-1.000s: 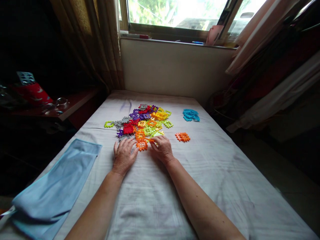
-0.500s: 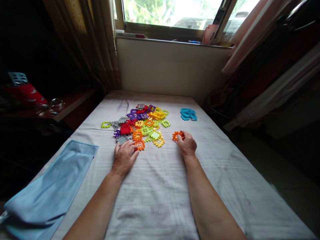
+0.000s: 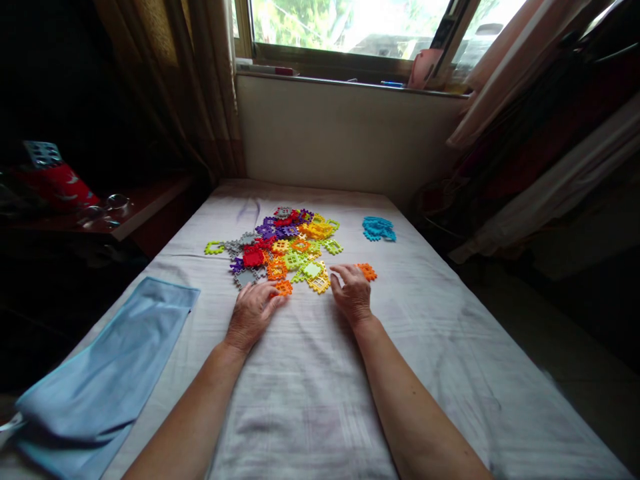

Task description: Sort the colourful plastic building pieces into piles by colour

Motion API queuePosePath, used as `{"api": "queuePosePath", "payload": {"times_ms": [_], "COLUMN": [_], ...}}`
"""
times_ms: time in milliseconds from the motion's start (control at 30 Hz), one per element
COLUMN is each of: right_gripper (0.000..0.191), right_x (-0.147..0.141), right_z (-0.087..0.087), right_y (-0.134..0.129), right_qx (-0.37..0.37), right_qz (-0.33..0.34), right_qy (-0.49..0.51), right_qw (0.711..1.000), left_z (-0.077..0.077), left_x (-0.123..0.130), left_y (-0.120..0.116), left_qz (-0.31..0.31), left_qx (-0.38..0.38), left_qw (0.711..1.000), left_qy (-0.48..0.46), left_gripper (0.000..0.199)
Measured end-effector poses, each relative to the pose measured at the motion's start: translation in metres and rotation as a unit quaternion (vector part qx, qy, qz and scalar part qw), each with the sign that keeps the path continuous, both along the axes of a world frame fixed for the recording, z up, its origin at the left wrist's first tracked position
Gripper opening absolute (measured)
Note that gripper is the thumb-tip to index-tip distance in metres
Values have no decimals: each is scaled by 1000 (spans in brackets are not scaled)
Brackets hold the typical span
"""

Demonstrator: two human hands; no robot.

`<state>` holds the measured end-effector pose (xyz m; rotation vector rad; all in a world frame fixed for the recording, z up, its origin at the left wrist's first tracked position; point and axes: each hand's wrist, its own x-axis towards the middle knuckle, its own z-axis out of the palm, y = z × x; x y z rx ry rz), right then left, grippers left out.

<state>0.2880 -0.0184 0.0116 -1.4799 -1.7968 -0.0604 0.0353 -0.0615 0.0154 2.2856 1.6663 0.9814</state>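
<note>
A pile of toothed plastic building tiles (image 3: 254, 257) in red, purple, grey, yellow, green and orange lies on the sheet-covered surface. My left hand (image 3: 250, 312) rests at the pile's near edge. Its fingers are spread, and thumb and fingertips lie at an orange tile (image 3: 283, 288), partly covering it. My right hand (image 3: 353, 293) is open, its fingers pointing left towards a yellow tile (image 3: 319, 283), with nothing visible between them. Just behind its knuckles, apart from the pile, sit orange tiles (image 3: 368, 271); the hand hides part of them.
Blue tiles (image 3: 379, 229) form a small heap at the back right. A folded light-blue cloth (image 3: 110, 367) lies on the left. Beyond the left edge are a red container (image 3: 65, 187) and glasses (image 3: 107, 208). A wall and window close off the far side.
My right hand has let go of the orange tile and moved left to the pile, its fingers opening. My left hand has barely shifted.
</note>
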Motion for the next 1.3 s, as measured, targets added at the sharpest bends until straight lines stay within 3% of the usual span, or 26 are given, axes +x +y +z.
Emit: {"api": "queuePosePath", "payload": {"times_ms": [167,400,500,600,700,800,967,1300], "right_gripper": [31,20,20,23,33,41,45,43], "right_x": [-45,-50,-32,-2,33,60,79,78], "right_z": [1,4,4,3,1,-4,-14,-12], "right_y": [-15,-19,-10,2,12,18,23,21], "right_qx": [-14,-6,6,-6,-24,-28,-46,-79], "right_qz": [161,191,127,10,-119,-207,-253,-275], "right_qy": [-66,-54,14,113,222,282,310,289], "right_qw": [985,980,992,994,967,937,915,914], "left_z": [2,4,4,2,-1,-2,-2,-4], "left_x": [0,5,4,1,1,1,1,0], "left_y": [1,-4,-3,-2,-1,-2,-1,0], "left_qz": [-36,-48,-20,-5,-7,-10,-3,-7], "left_qx": [22,11,11,-3,-12,-13,-16,-19], "left_qw": [998,996,996,996,996,995,995,995], "left_qy": [-38,-71,-83,-84,-89,-96,-99,-96], "left_gripper": [20,25,37,43,43,42,40,38]}}
